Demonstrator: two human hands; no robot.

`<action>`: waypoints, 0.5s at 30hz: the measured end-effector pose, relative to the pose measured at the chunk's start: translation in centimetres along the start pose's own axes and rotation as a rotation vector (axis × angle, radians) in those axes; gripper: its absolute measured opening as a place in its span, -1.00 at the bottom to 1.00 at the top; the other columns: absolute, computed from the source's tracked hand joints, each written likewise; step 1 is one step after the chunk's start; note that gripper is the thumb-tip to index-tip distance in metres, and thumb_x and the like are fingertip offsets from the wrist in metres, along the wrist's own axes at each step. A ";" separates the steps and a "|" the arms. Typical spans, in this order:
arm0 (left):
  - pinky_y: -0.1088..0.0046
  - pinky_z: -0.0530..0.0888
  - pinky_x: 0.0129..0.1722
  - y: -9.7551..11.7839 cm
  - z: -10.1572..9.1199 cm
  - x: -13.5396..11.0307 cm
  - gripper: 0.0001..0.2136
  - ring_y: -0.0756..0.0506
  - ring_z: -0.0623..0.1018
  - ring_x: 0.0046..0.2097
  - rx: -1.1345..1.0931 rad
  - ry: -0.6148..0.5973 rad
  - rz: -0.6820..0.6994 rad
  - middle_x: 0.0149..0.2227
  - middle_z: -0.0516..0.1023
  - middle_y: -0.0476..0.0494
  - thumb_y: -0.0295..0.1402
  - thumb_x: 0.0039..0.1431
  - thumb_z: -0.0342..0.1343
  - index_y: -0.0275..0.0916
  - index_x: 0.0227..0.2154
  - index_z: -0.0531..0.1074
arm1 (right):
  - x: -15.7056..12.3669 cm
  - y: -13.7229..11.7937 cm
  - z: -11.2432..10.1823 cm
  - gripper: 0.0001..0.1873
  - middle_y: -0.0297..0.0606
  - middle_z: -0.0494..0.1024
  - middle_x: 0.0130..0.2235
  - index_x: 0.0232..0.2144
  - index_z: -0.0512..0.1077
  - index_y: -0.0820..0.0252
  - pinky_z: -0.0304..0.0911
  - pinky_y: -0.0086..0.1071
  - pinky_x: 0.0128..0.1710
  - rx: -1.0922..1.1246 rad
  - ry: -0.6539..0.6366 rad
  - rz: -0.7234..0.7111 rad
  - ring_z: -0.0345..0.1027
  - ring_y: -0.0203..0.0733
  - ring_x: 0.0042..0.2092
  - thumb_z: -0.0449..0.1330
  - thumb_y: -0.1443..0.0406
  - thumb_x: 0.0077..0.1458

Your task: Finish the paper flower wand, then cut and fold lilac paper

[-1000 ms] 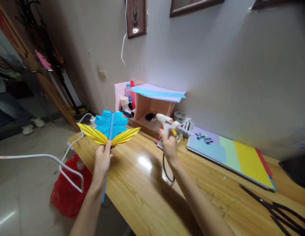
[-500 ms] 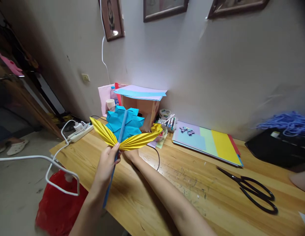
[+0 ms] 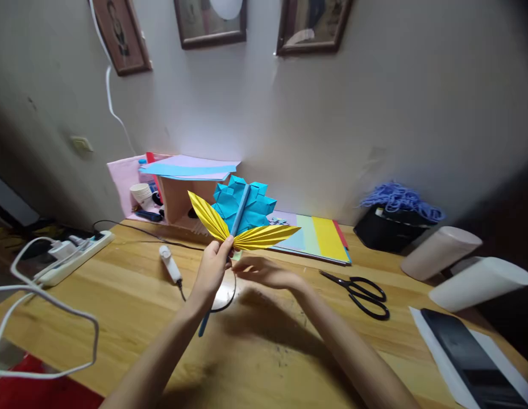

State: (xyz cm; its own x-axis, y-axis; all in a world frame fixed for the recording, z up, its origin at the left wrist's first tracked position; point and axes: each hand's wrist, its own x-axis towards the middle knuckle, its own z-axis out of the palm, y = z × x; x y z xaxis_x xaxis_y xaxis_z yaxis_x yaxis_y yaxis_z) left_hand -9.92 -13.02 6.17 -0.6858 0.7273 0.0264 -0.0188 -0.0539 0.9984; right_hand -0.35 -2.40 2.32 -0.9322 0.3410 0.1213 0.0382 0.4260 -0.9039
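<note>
My left hand [image 3: 213,268] is closed round a blue paper stick [image 3: 240,211] that carries a folded blue paper flower [image 3: 246,204] and two pleated yellow paper leaves [image 3: 255,236]. It holds the piece upright above the wooden table [image 3: 131,295]. My right hand [image 3: 264,271] hovers just right of the left hand and under the right leaf, fingers loosely stretched and holding nothing. A white glue gun [image 3: 170,264] lies on the table left of my left hand, its black cord running toward me.
Black scissors [image 3: 361,289] lie to the right. Coloured paper sheets [image 3: 319,238] rest by the wall behind the flower. A wooden box [image 3: 178,196], paper cups, a power strip [image 3: 71,255], white paper rolls [image 3: 460,264] and a black tablet [image 3: 468,355] also stand about.
My right hand has let go of the glue gun, which now lies on the table, and has come up beside the flower. The view has swung to the right along the table.
</note>
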 end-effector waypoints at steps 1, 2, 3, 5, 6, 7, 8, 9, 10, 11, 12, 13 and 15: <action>0.60 0.18 -0.60 -0.1 0.8 0.5 -0.62 0.08 0.25 -0.56 -0.006 -0.018 0.014 -0.59 0.24 0.04 -0.03 -0.13 0.09 -0.28 -0.62 0.19 | -1.3 0.3 -2.4 -0.80 -0.27 0.53 -0.28 -0.34 0.47 0.17 0.31 -0.31 -0.23 0.070 -0.080 0.024 0.39 -0.19 -0.22 0.14 0.20 -0.01; 0.60 0.16 -0.61 -0.2 1.6 1.1 -0.62 0.09 0.23 -0.57 -0.008 -0.042 0.025 -0.60 0.24 0.05 -0.02 -0.13 0.09 -0.28 -0.63 0.19 | -2.4 0.6 -4.7 -0.76 -0.24 0.52 -0.27 -0.32 0.46 0.20 0.31 -0.30 -0.23 0.141 -0.050 0.051 0.39 -0.19 -0.21 0.09 0.20 0.04; 0.60 0.14 -0.62 -0.3 2.3 1.6 -0.61 0.10 0.21 -0.58 -0.008 -0.063 0.028 -0.60 0.24 0.05 -0.02 -0.14 0.10 -0.28 -0.63 0.19 | -3.5 0.7 -6.7 -0.76 -0.22 0.52 -0.28 -0.32 0.45 0.23 0.31 -0.30 -0.22 0.177 0.018 0.091 0.39 -0.20 -0.22 0.09 0.21 0.04; 0.61 0.13 -0.62 -0.4 3.7 2.5 -0.61 0.11 0.20 -0.59 -0.009 -0.092 0.028 -0.60 0.24 0.05 -0.03 -0.14 0.10 -0.29 -0.62 0.20 | -5.2 0.7 -9.9 -0.76 -0.21 0.51 -0.30 -0.35 0.43 0.26 0.31 -0.31 -0.22 0.236 0.250 0.135 0.40 -0.22 -0.24 0.12 0.19 0.01; 0.61 0.14 -0.62 -0.4 4.4 2.8 -0.62 0.11 0.21 -0.59 -0.011 -0.101 0.027 -0.60 0.25 0.05 -0.04 -0.13 0.10 -0.29 -0.61 0.20 | -5.8 0.6 -11.0 -0.75 -0.20 0.51 -0.30 -0.36 0.42 0.26 0.32 -0.32 -0.22 0.268 0.333 0.145 0.40 -0.23 -0.25 0.14 0.17 0.00; 0.61 0.16 -0.61 -0.5 4.9 3.0 -0.63 0.10 0.23 -0.58 -0.010 -0.107 0.027 -0.60 0.26 0.05 -0.04 -0.13 0.10 -0.29 -0.61 0.21 | -6.2 0.5 -11.7 -0.73 -0.20 0.50 -0.31 -0.36 0.41 0.26 0.33 -0.33 -0.23 0.304 0.398 0.147 0.40 -0.24 -0.27 0.14 0.15 0.00; 0.61 0.17 -0.60 -0.6 5.4 3.1 -0.63 0.09 0.25 -0.57 -0.006 -0.110 0.031 -0.60 0.27 0.04 -0.05 -0.12 0.11 -0.29 -0.60 0.21 | -6.4 0.3 -12.0 -0.71 -0.20 0.50 -0.31 -0.36 0.40 0.26 0.33 -0.33 -0.24 0.341 0.440 0.145 0.41 -0.25 -0.28 0.14 0.12 -0.01; 0.60 0.17 -0.60 -0.7 5.8 3.2 -0.63 0.09 0.25 -0.57 0.001 -0.113 0.042 -0.61 0.27 0.05 -0.05 -0.12 0.11 -0.28 -0.60 0.20 | -6.5 0.3 -12.2 -0.69 -0.21 0.50 -0.31 -0.35 0.40 0.25 0.34 -0.34 -0.26 0.371 0.475 0.137 0.41 -0.25 -0.30 0.15 0.11 -0.02; 0.60 0.17 -0.61 -0.7 6.1 3.1 -0.63 0.09 0.24 -0.58 0.014 -0.121 0.056 -0.63 0.26 0.05 -0.05 -0.11 0.10 -0.28 -0.61 0.19 | -6.5 0.2 -12.1 -0.68 -0.21 0.50 -0.31 -0.35 0.39 0.25 0.35 -0.35 -0.27 0.390 0.512 0.126 0.41 -0.25 -0.31 0.17 0.10 -0.05; 0.59 0.17 -0.61 -0.8 6.3 3.0 -0.63 0.09 0.23 -0.60 0.034 -0.129 0.071 -0.65 0.24 0.06 -0.05 -0.10 0.10 -0.27 -0.62 0.18 | -6.5 0.1 -11.9 -0.67 -0.22 0.50 -0.32 -0.35 0.39 0.25 0.36 -0.35 -0.30 0.398 0.552 0.112 0.41 -0.25 -0.31 0.20 0.10 -0.08; 0.58 0.16 -0.61 -0.9 6.5 2.9 -0.63 0.09 0.20 -0.61 0.058 -0.135 0.087 -0.66 0.22 0.07 -0.06 -0.07 0.09 -0.26 -0.63 0.17 | -6.4 0.1 -11.7 -0.67 -0.23 0.49 -0.33 -0.36 0.39 0.26 0.37 -0.36 -0.32 0.393 0.590 0.100 0.41 -0.24 -0.32 0.22 0.11 -0.11; 0.57 0.16 -0.60 -1.0 6.6 2.7 -0.64 0.10 0.19 -0.62 0.082 -0.141 0.102 -0.67 0.21 0.08 -0.06 -0.05 0.07 -0.26 -0.64 0.17 | -6.3 0.0 -11.5 -0.66 -0.24 0.49 -0.35 -0.37 0.39 0.26 0.37 -0.37 -0.34 0.379 0.619 0.091 0.40 -0.24 -0.33 0.24 0.12 -0.14; 0.56 0.18 -0.59 -1.3 6.6 2.5 -0.64 0.09 0.19 -0.61 0.115 -0.148 0.121 -0.67 0.20 0.08 -0.07 -0.01 0.04 -0.25 -0.66 0.16 | -6.2 -0.2 -11.2 -0.67 -0.25 0.49 -0.40 -0.41 0.39 0.26 0.37 -0.38 -0.40 0.343 0.648 0.083 0.40 -0.24 -0.36 0.26 0.13 -0.17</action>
State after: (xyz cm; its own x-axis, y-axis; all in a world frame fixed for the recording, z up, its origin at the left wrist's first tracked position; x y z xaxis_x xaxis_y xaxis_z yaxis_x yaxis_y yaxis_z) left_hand -6.84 -6.63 5.29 -0.5638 0.8131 0.1447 0.1458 -0.0745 0.9865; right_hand 9.49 4.83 6.32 -0.5278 0.8324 0.1692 -0.1144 0.1277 -0.9852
